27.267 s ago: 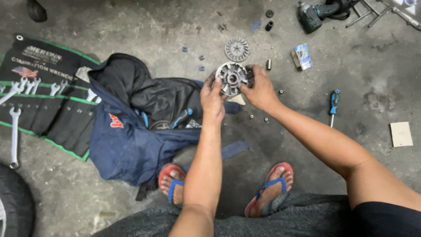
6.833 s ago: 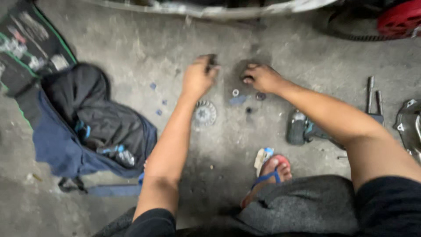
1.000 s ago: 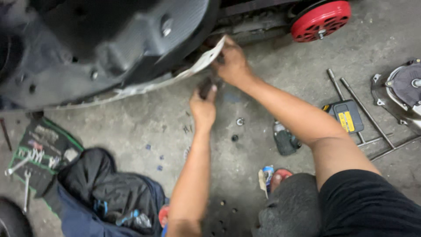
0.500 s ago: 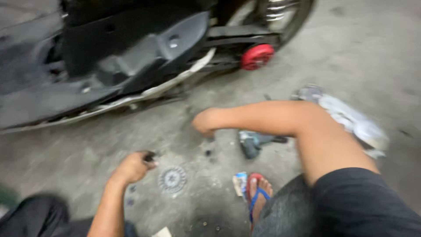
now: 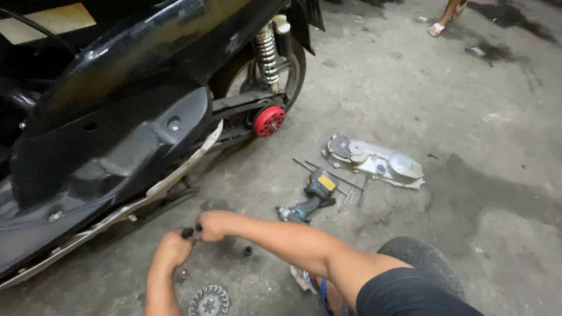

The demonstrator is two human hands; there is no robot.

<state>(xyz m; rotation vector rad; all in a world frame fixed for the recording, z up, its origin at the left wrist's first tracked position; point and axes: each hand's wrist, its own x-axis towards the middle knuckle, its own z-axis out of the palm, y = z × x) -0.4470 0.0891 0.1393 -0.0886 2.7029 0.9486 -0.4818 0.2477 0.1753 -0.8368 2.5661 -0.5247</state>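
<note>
Hands meet low beside the black scooter (image 5: 117, 134): the left hand (image 5: 174, 248) and the right hand (image 5: 213, 225) are closed together around small dark roller-like pieces (image 5: 188, 232), pinched between the fingertips just above the concrete floor (image 5: 468, 105). Exactly how many pieces they grip cannot be told; two dark ends show. Half a second ago the two hands were apart, the left one near the finned disc and the right one reaching toward the scooter; now they have come together on the small pieces, and the view has swung up to take in the rear wheel, so the work appears to have moved from picking parts off the floor to handling them.

Counted: one finned round drive plate (image 5: 209, 301) lies on the floor just below the left hand; one loose dark roller (image 5: 248, 251) sits on the floor under the right forearm; one cordless impact driver (image 5: 310, 199) lies near; one removed grey transmission cover (image 5: 374, 162) lies beyond it; about three long bolts (image 5: 351, 190) lie between them. One red round cap (image 5: 269, 120) shows on the scooter, below one rear shock spring (image 5: 266, 50).
</note>
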